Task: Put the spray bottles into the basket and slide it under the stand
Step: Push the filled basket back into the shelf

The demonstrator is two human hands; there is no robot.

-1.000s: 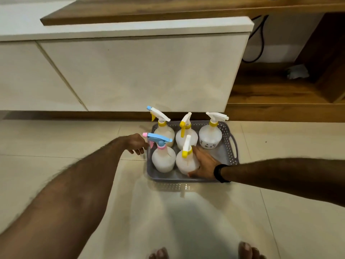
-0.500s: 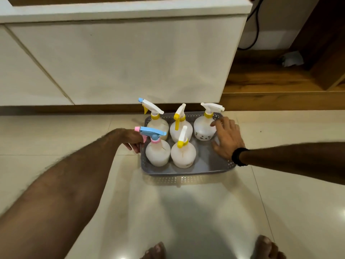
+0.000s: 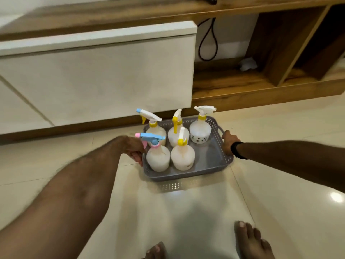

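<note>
Both hands, left hand point(image 3: 135, 149) and right hand point(image 3: 228, 142), grip opposite side rims of grey basket point(image 3: 188, 173) on the floor, five spray bottles point(image 3: 183, 156) already loaded upright, so only the slide under the wooden stand point(image 3: 242, 90) remains.

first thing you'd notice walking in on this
A grey basket on the pale tiled floor, holding five upright white spray bottles, the near-left one topped with a pink and blue trigger. The left hand and right hand grip its two short ends. Behind it stands a white cabinet front, with an open wooden stand to the right.
</note>
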